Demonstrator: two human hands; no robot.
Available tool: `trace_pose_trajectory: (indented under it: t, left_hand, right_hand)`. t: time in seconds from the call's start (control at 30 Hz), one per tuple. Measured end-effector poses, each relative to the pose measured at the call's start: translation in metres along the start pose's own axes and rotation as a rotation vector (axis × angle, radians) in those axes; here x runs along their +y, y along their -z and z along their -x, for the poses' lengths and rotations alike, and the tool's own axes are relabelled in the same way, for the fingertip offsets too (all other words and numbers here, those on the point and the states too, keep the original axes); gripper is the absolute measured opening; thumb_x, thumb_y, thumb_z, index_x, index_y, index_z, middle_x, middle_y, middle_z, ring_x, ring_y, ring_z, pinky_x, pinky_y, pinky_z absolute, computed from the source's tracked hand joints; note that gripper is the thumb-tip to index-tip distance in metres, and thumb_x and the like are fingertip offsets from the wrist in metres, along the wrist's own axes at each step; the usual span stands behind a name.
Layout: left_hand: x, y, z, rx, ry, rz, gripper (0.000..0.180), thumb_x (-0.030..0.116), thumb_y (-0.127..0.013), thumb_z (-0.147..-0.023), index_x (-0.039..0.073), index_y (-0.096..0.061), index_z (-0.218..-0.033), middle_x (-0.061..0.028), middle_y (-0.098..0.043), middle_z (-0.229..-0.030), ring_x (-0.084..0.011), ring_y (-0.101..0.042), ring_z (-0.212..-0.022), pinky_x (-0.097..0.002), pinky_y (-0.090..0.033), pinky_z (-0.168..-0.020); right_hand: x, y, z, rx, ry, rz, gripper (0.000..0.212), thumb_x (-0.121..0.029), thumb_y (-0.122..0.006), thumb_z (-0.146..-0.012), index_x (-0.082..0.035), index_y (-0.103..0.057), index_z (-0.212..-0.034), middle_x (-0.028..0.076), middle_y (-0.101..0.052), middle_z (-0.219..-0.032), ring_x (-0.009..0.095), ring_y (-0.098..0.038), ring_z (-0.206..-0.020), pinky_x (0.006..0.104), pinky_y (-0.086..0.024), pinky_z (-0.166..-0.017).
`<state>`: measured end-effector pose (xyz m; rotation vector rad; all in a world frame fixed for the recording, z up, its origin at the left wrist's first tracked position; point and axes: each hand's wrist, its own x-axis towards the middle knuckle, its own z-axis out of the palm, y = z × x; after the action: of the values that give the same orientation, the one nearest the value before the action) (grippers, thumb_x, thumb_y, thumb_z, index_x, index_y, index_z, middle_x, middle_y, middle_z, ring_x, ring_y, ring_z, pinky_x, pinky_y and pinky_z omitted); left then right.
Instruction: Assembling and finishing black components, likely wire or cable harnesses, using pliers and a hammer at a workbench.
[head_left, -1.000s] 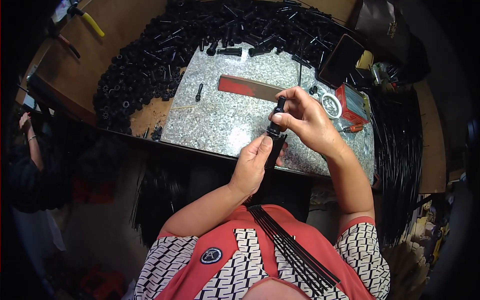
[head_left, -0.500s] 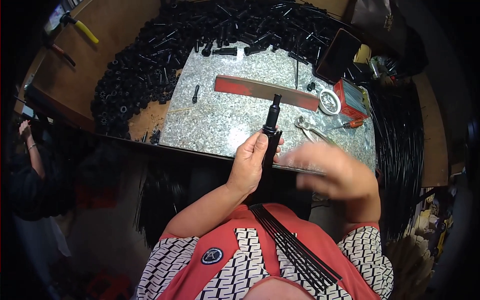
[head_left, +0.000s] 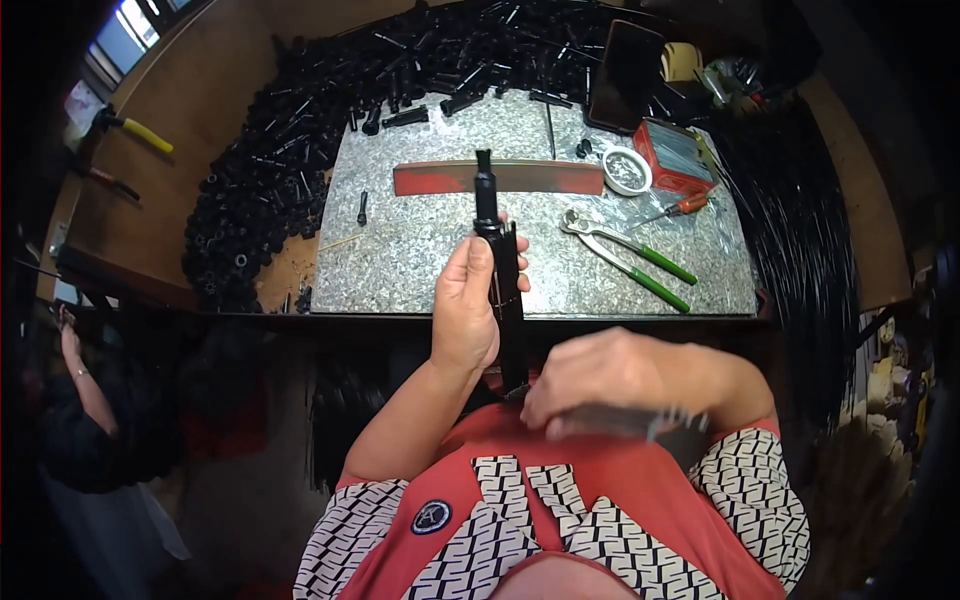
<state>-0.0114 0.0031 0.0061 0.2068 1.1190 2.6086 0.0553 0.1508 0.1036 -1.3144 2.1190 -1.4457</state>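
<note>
My left hand is closed around a black tubular fitting, held upright over the table's front edge. The fitting has a narrower top and a collar near my thumb. Several thin black rods run beside and below the collar, partly behind my fingers. Lower and to the right, my right hand is closed in front of my chest. From it a blurred bundle of thin dark rods points right, with pale tips. Beyond the hands lie green-handled pincers and a flat, red-and-grey metal bar.
A heap of black tubular parts fills the back and left. At right are a white bowl, a red box, an orange-handled screwdriver and hanging black rods. Another person's arm shows at far left.
My right hand has moved down and left to my chest. The rods that lay across my shirt are now in it. My left hand still grips the fitting; the view has shifted, uncovering the pincers.
</note>
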Motion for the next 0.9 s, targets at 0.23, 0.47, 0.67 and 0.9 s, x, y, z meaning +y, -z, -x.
trace_pose_trajectory:
  t: [0.23, 0.47, 0.67, 0.9]
  left_hand:
    - [-0.001, -0.010, -0.001, -0.007, 0.079, -0.056, 0.037, 0.027, -0.042, -0.100, 0.004, -0.047, -0.129, -0.0060, -0.061, -0.100, -0.0084, -0.057, -0.077, -0.0231, -0.050, -0.068]
    - [-0.017, 0.030, -0.020, -0.171, 0.200, 0.336, 0.041, 0.027, -0.032, -0.101, 0.005, -0.040, -0.134, -0.0153, -0.060, -0.106, -0.0222, -0.063, -0.088, -0.0350, -0.057, -0.074]
    - [-0.011, 0.001, -0.002, 0.146, 0.010, 0.062, 0.037, 0.027, -0.044, -0.099, 0.004, -0.045, -0.129, -0.0088, -0.061, -0.098, -0.0156, -0.060, -0.080, -0.0295, -0.050, -0.068]
    - [-0.005, 0.008, 0.005, -0.060, 0.038, -0.014, 0.038, 0.027, -0.038, -0.101, 0.004, -0.044, -0.131, -0.0105, -0.062, -0.104, -0.0162, -0.059, -0.084, -0.0300, -0.049, -0.071]
  right_hand:
    - [-0.007, 0.022, -0.017, 0.019, -0.377, -0.086, 0.020, -0.016, -0.057, -0.092, 0.002, -0.066, -0.094, 0.014, -0.066, -0.084, 0.026, -0.063, -0.076, 0.0330, -0.049, -0.069]
    - [0.011, 0.014, -0.029, 0.146, -0.365, -0.024, 0.027, -0.021, -0.061, -0.090, 0.004, -0.056, -0.080, 0.015, -0.058, -0.073, 0.025, -0.056, -0.066, 0.0348, -0.045, -0.064]
    - [0.045, 0.017, -0.011, 0.496, 0.031, -0.127, 0.059, -0.041, -0.066, -0.084, -0.002, -0.052, -0.125, 0.008, -0.060, -0.107, 0.018, -0.058, -0.090, 0.0304, -0.047, -0.079]
    - [0.075, 0.012, -0.016, 0.772, -0.090, 0.660, 0.053, -0.027, -0.071, -0.079, 0.001, -0.053, -0.121, 0.016, -0.053, -0.116, 0.030, -0.050, -0.109, 0.0377, -0.042, -0.092]
